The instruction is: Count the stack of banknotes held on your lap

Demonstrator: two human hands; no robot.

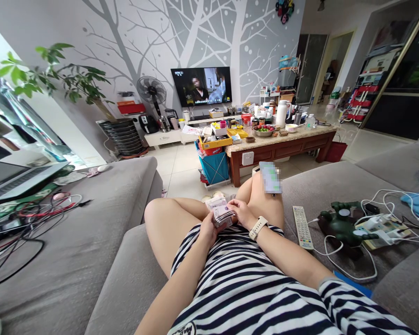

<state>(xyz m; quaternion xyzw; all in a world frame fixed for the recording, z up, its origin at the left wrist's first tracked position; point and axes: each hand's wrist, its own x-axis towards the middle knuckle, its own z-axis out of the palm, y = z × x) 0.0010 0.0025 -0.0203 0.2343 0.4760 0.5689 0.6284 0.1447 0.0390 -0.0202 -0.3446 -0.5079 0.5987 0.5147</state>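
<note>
Phone [270, 177]: pixelated, unreadable. Laptop [24, 180]: cut off by left edge. Left hand [208, 228]: partly hidden behind banknotes [218, 207], fine print illegible.

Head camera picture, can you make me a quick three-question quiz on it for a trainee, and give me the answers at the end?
1. What does the left hand hold?
2. True or false: the watch is worn on the right wrist.
3. Where does the remote control lie?
a) on the floor
b) on the sofa
c) on the coffee table

Key:
1. A stack of paper notes.
2. True.
3. b
</note>
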